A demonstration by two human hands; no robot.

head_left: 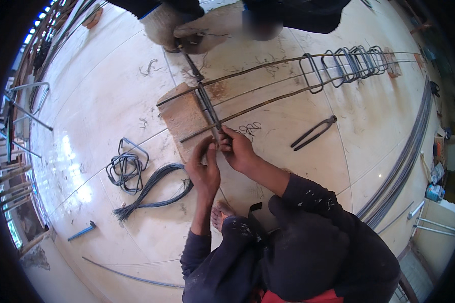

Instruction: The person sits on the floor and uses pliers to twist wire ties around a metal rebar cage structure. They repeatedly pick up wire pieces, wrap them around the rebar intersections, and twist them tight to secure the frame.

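Two long steel reinforcing bars (268, 102) run from a rough tan block (179, 118) toward the far right. A steel stirrup (207, 105) stands across them beside the block. At its near corner, my right hand (239, 150) is closed with curled fingers on the stirrup. Just left of it, my left hand (205, 167) is closed in a pinch; what it holds is too small to make out. Across from me, a co-worker's gloved hand (159, 30) grips a thin dark tool (191, 65) that meets the stirrup's far corner.
Several stirrups (346, 65) hang on the bars farther right. Pincers (313, 134) lie on the tiled floor. Left of me are a bundle of tie wire (154, 189), loose stirrups (128, 166) and a blue-handled tool (82, 231). Long rods (402, 156) lie along the right.
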